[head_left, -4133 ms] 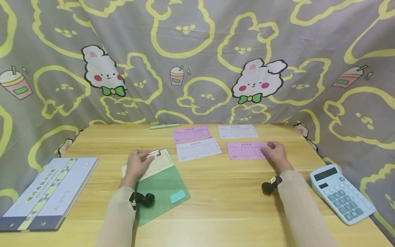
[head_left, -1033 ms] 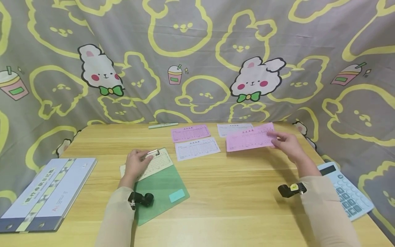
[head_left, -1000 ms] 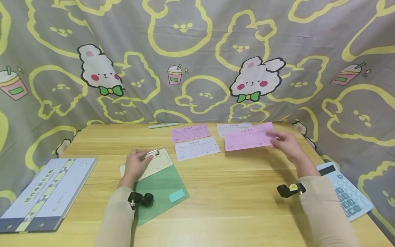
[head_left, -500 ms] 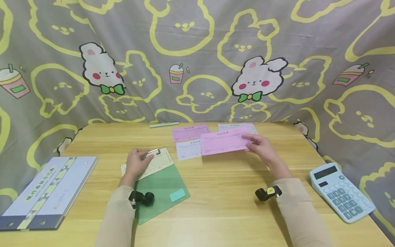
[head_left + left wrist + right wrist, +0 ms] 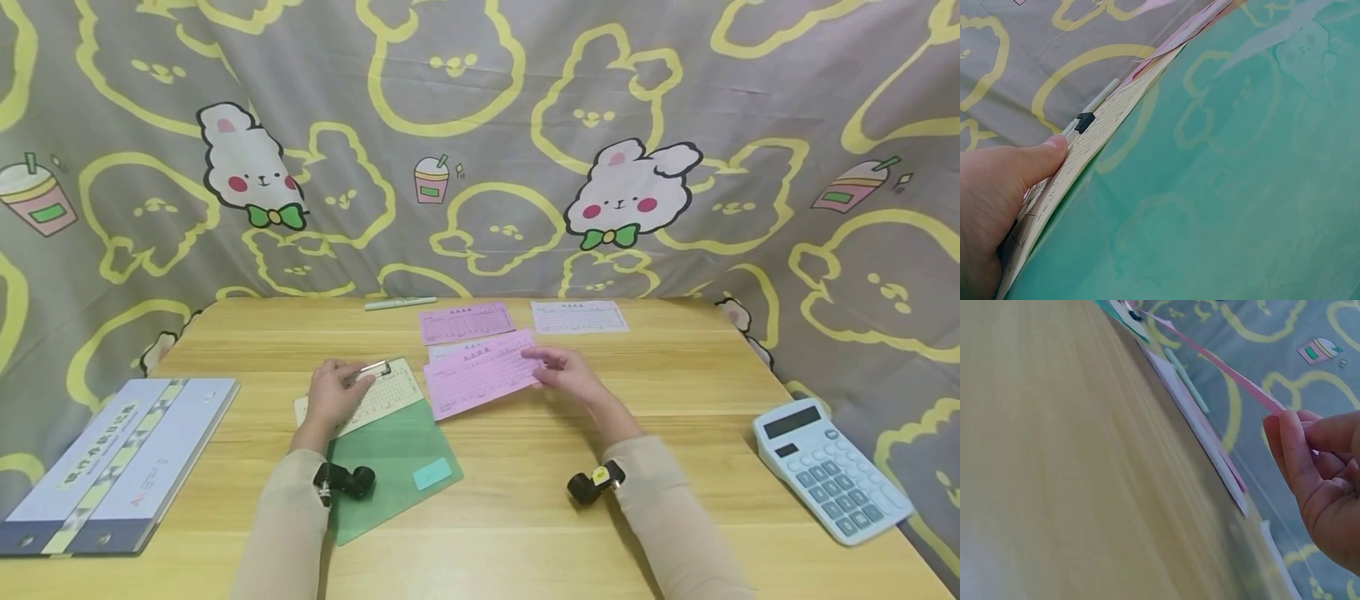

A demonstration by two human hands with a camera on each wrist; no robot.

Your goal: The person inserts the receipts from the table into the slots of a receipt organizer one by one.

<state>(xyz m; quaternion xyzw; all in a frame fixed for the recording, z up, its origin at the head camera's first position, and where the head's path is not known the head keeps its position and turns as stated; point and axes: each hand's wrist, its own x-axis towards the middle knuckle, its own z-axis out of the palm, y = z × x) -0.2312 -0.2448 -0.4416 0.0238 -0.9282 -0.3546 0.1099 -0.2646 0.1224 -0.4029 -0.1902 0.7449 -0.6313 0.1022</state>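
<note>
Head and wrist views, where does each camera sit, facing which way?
Head: on the head, facing forward and down over the table; left hand, right hand and sleeves show.
Left wrist: on that wrist, facing the clipboard; left hand only.
Right wrist: on that wrist, facing across the table past the held pink slip; right hand only.
Head and right wrist share the pen.

Head view looks forward-down — wrist views, close beside the hands (image 5: 330, 400) (image 5: 567, 375).

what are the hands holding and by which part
The right hand pinches a pink slip by its right edge; the left hand grips the clipboard by its metal clip.
</note>
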